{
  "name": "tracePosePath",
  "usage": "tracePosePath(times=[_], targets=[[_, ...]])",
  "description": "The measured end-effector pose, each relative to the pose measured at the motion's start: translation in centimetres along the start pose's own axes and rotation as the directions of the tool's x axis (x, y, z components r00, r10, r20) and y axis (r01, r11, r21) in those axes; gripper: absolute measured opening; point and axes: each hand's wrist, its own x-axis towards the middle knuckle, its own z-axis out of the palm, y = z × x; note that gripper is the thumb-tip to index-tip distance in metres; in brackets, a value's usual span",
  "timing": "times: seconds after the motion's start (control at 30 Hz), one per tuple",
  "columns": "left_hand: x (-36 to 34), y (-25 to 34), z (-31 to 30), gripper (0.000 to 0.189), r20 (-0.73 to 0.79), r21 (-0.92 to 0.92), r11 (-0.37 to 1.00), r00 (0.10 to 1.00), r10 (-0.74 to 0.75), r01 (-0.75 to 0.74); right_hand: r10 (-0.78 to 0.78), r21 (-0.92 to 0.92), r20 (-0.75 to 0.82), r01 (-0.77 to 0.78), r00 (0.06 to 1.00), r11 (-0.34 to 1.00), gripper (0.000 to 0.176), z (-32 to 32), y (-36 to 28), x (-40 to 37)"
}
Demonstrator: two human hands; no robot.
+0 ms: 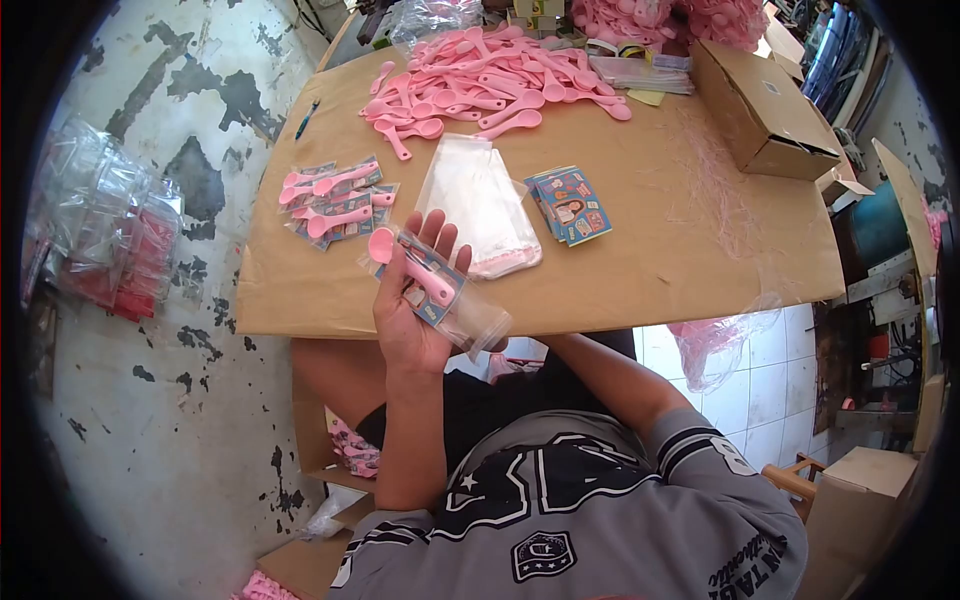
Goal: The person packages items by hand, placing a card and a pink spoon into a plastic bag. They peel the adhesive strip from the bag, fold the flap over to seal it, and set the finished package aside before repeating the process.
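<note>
Over the table's front edge, my left hand (410,325) holds a clear plastic bag (478,318) with its thumb over the front and its fingers behind. A pink spoon (425,275) and a printed blue card (440,300) show in that bag. My right hand (498,346) is near the bag's lower end, mostly hidden, so its grip cannot be made out. Just beyond lies a stack of clear bags (490,215), with a stack of blue cards (570,205) to its right. Several bagged spoons (340,200) lie to the left.
A large heap of pink spoons (480,85) covers the back of the brown table (650,250). At the back right stands a cardboard box (760,110). A pen (307,120) lies near the left edge. Plastic packs (110,220) are at the far left.
</note>
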Motion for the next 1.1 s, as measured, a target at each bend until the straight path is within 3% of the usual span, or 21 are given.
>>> tracePosePath(times=[0.3,0.43,0.63,0.93,1.1], targets=[[-1.6,-1.1,0.2,0.045,-0.013,0.044,0.995,0.996,-0.092,0.092,0.082,-0.139,0.035,-0.076,0.996,0.987,0.031,3.4,-3.4,3.0],[-2.3,0.1,0.1,0.050,-0.036,0.078,0.997,0.999,-0.028,0.031,0.079,-0.120,0.023,-0.076,0.997,0.990,0.031,3.6,-3.8,3.2],[-3.5,1.6,-0.5,0.052,-0.058,0.133,0.991,0.998,0.015,-0.007,0.123,-0.024,-0.035,-0.124,0.992,0.992,0.031,1.0,-0.8,2.5],[-4.3,3.2,-2.2,0.044,0.008,0.052,0.999,1.000,0.010,-0.010,0.292,0.011,-0.151,-0.293,0.945,0.956,0.032,-3.9,4.8,-1.8],[-3.6,3.4,-2.4,0.047,-0.060,0.063,0.998,0.998,0.011,-0.007,0.394,0.006,-0.182,-0.399,0.901,0.917,0.032,-5.9,7.5,-4.1]])
